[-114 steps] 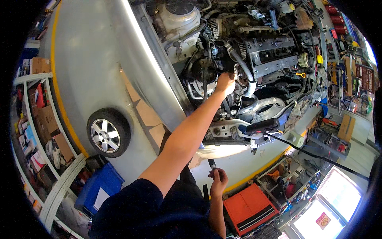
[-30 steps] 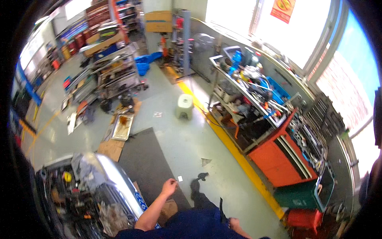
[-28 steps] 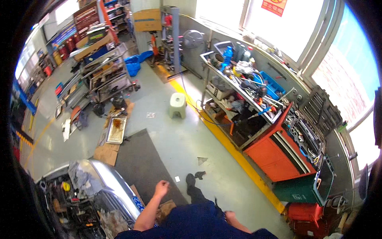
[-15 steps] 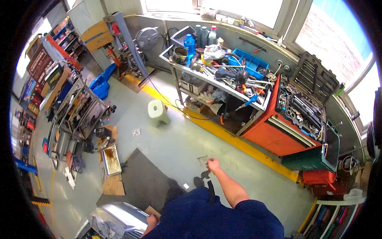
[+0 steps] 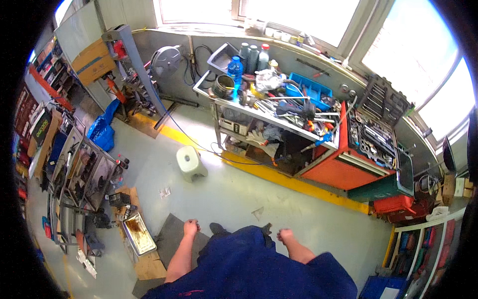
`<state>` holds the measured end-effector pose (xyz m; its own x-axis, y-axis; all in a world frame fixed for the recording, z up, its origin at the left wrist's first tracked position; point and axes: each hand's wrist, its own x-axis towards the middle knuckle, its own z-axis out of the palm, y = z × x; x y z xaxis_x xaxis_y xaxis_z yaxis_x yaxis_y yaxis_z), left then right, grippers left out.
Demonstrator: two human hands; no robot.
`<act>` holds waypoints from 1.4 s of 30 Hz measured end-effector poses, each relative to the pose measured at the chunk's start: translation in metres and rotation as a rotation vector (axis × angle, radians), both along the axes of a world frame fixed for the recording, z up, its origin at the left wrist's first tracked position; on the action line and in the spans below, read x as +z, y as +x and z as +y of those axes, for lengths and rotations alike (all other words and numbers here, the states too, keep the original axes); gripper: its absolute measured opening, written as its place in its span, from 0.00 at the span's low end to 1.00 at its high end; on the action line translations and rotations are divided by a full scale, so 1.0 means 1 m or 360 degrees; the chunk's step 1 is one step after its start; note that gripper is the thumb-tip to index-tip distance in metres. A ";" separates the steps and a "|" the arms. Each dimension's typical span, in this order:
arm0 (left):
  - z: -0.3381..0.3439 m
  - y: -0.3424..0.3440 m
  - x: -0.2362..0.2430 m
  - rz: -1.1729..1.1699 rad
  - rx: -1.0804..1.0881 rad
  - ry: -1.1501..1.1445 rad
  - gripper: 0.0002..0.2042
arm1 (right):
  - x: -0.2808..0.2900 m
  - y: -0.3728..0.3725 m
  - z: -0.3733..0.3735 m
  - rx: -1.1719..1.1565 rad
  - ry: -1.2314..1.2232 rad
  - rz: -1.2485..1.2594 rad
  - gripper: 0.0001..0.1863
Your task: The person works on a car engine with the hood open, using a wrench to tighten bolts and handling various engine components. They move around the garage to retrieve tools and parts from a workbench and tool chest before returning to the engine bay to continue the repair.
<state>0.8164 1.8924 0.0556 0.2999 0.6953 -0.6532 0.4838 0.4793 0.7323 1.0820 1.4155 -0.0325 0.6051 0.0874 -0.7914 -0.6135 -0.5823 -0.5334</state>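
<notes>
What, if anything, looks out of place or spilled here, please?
A pale scrap lies loose on the floor near the plastic stool, like dropped litter. Brown residue stains the shallow rectangular tray, but seems contained.

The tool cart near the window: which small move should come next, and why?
Probably one step toward the tool cart, before reaching: floor separates it from the left hand and right hand, and no tool shows clearly in either.
</notes>
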 end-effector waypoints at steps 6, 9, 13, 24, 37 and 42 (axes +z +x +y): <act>0.104 0.022 -0.014 0.0127 -0.0162 -0.0068 0.10 | 0.073 -0.076 0.055 -0.0568 -0.0139 0.0284 0.10; 0.128 0.019 -0.008 0.0123 -0.0087 -0.0136 0.10 | 0.076 -0.086 0.073 0.0630 -0.0420 -0.0438 0.11; 0.136 -0.023 -0.027 0.0122 0.0201 -0.0218 0.09 | 0.036 -0.026 0.131 0.1683 -0.0729 -0.0412 0.12; 0.104 -0.122 0.034 0.0661 0.0995 -0.0137 0.11 | 0.050 0.197 0.514 0.0448 0.0208 0.0205 0.09; 0.007 -0.112 0.035 0.0737 0.1782 -0.0381 0.13 | 0.053 0.133 0.789 0.1318 0.0268 0.0197 0.09; 0.008 -0.153 -0.017 0.0593 0.1936 -0.0680 0.14 | 0.028 0.072 0.804 0.1442 0.0427 0.0303 0.09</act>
